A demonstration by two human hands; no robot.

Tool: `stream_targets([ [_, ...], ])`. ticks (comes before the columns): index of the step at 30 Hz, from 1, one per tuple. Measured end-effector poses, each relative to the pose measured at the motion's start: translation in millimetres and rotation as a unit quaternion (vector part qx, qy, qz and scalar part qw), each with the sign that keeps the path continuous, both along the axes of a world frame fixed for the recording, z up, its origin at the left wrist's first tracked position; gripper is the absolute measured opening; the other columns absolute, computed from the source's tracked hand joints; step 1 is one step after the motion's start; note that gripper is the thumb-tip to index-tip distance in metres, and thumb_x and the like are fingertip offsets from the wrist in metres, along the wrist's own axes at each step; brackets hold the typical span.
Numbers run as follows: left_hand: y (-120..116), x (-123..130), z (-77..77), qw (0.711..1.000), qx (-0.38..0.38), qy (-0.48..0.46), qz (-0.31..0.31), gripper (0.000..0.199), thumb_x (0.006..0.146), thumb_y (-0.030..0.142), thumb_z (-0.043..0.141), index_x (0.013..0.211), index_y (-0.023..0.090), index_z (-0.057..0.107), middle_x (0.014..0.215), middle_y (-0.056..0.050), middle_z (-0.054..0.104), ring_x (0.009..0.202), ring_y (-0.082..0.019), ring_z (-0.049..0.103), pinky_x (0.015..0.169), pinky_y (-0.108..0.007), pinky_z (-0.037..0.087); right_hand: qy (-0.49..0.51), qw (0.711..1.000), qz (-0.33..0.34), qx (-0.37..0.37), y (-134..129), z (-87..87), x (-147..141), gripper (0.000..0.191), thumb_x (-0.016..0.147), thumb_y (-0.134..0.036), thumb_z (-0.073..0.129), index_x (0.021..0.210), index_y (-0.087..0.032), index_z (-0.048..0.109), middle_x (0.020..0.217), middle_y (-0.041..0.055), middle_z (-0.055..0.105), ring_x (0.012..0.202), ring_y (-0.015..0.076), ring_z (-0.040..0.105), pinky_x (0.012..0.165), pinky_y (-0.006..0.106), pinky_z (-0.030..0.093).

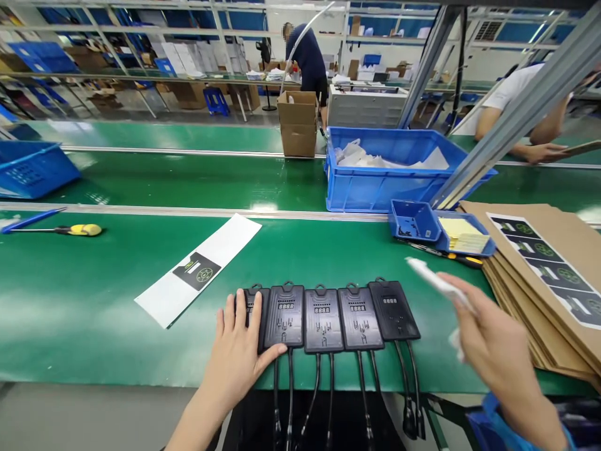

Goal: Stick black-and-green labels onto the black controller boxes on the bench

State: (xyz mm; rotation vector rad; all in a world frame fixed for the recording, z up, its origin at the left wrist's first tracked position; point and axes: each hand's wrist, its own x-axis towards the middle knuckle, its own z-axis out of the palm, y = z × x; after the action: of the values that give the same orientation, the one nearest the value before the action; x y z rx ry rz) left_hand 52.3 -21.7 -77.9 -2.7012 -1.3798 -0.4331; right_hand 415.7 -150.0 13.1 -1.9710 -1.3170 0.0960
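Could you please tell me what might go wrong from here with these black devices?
The cables hang over the table edge, so a snag could pull a device off. The left hand covers part of the leftmost device, so a mark there might be missed.

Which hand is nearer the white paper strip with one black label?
The left hand, beside the strip, on the leftmost black plastic unit; the right hand is farther right, by the brown cardboard.
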Motion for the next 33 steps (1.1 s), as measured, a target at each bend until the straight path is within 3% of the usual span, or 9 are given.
stream_targets([
  [4, -27.2, 35.8, 24.0, 0.989, -0.066, -0.011, -0.134, 0.108, 0.072, 0.080, 0.054, 0.153, 0.015, 0.022, 0.157, -0.027, 0.015, 0.140, -0.056, 0.012, 0.100, -0.075, 0.032, -0.186, 0.979, -0.066, -0.044, -3.9, -15.6, 51.8, 0.055, 0.094, -0.050, 0.039, 0.132, -0.014, 0.054, 0.127, 0.0186, 0.061, 0.114, 0.0357, 0.061, 0.089, 0.051, 0.054],
  [7, -46.7, 58.7, 55.1, 0.894, -0.236, -0.024, -0.381, 0.058, 0.087, 0.056, 0.059, 0.140, 0.036, 0.047, 0.149, -0.008, 0.045, 0.137, -0.038, 0.039, 0.104, -0.055, 0.044, -0.140, 0.988, 0.013, -0.064, 6.8, -42.9, 37.7, 0.046, 0.098, -0.045, 0.036, 0.129, -0.017, 0.056, 0.131, 0.0144, 0.061, 0.118, 0.0290, 0.060, 0.094, 0.046, 0.054],
  [9, -51.8, 66.7, 71.1, 0.824, -0.330, -0.070, -0.456, 0.029, 0.098, 0.034, 0.049, 0.124, 0.038, 0.063, 0.128, 0.000, 0.065, 0.121, -0.022, 0.060, 0.098, -0.033, 0.052, -0.139, 0.984, 0.064, -0.094, 15.8, -60.9, 7.1, 0.050, 0.099, -0.046, 0.035, 0.133, -0.013, 0.053, 0.141, 0.0182, 0.052, 0.131, 0.0315, 0.049, 0.105, 0.052, 0.046],
  [13, -40.5, 64.4, 75.6, 0.845, -0.354, -0.181, -0.356, 0.022, 0.098, 0.027, 0.049, 0.106, 0.024, 0.070, 0.106, -0.003, 0.073, 0.095, -0.018, 0.069, 0.084, -0.029, 0.056, -0.171, 0.948, 0.231, -0.136, 19.2, -66.2, -69.5, 0.075, 0.089, -0.054, 0.056, 0.144, -0.006, 0.041, 0.153, 0.0270, 0.031, 0.142, 0.0416, 0.026, 0.110, 0.062, 0.034],
  [16, -28.0, 55.5, 62.3, 0.923, -0.242, -0.198, -0.226, 0.021, 0.098, 0.021, 0.046, 0.099, 0.020, 0.066, 0.101, -0.006, 0.069, 0.092, -0.020, 0.067, 0.079, -0.034, 0.058, -0.072, 0.860, 0.488, -0.130, 11.1, -42.6, -101.5, 0.050, 0.093, -0.046, 0.056, 0.136, -0.021, 0.053, 0.140, 0.0117, 0.056, 0.132, 0.0284, 0.048, 0.107, 0.042, 0.044],
  [18, -25.6, 52.3, 53.3, 0.950, -0.179, -0.168, -0.194, 0.021, 0.097, 0.018, 0.046, 0.108, 0.019, 0.063, 0.109, -0.010, 0.067, 0.100, -0.023, 0.066, 0.082, -0.039, 0.059, 0.008, 0.820, 0.557, -0.132, 9.5, -29.0, -104.1, 0.026, 0.099, -0.036, 0.049, 0.118, -0.029, 0.064, 0.111, -0.0010, 0.071, 0.105, 0.0152, 0.066, 0.094, 0.026, 0.052],
  [23, -38.2, 60.7, 41.6, 0.974, -0.081, -0.043, -0.206, 0.033, 0.087, 0.013, 0.055, 0.120, 0.014, 0.059, 0.117, -0.015, 0.066, 0.111, -0.031, 0.064, 0.093, -0.051, 0.056, -0.095, 0.926, 0.353, -0.088, 27.8, -44.9, -87.5, 0.034, 0.102, -0.023, 0.035, 0.119, -0.015, 0.063, 0.092, 0.0070, 0.064, 0.077, 0.0194, 0.064, 0.065, 0.033, 0.055],
  [28, -47.0, 71.9, 37.4, 0.983, -0.029, -0.024, -0.180, 0.025, 0.089, 0.015, 0.054, 0.110, 0.014, 0.065, 0.109, -0.013, 0.070, 0.105, -0.028, 0.068, 0.096, -0.050, 0.054, -0.228, 0.906, 0.352, -0.058, 35.8, -74.3, -83.5, 0.035, 0.100, -0.017, 0.038, 0.127, -0.005, 0.057, 0.085, 0.0076, 0.059, 0.074, 0.0208, 0.060, 0.058, 0.033, 0.053],
  [33, -48.8, 76.3, 35.3, 0.987, 0.002, -0.034, -0.155, 0.024, 0.095, 0.017, 0.045, 0.105, 0.015, 0.067, 0.104, -0.012, 0.071, 0.101, -0.025, 0.069, 0.099, -0.048, 0.052, -0.236, 0.897, 0.373, -0.027, 32.8, -69.3, -82.1, 0.032, 0.099, -0.010, 0.036, 0.119, -0.004, 0.060, 0.084, 0.0079, 0.060, 0.073, 0.0191, 0.057, 0.060, 0.031, 0.053],
])
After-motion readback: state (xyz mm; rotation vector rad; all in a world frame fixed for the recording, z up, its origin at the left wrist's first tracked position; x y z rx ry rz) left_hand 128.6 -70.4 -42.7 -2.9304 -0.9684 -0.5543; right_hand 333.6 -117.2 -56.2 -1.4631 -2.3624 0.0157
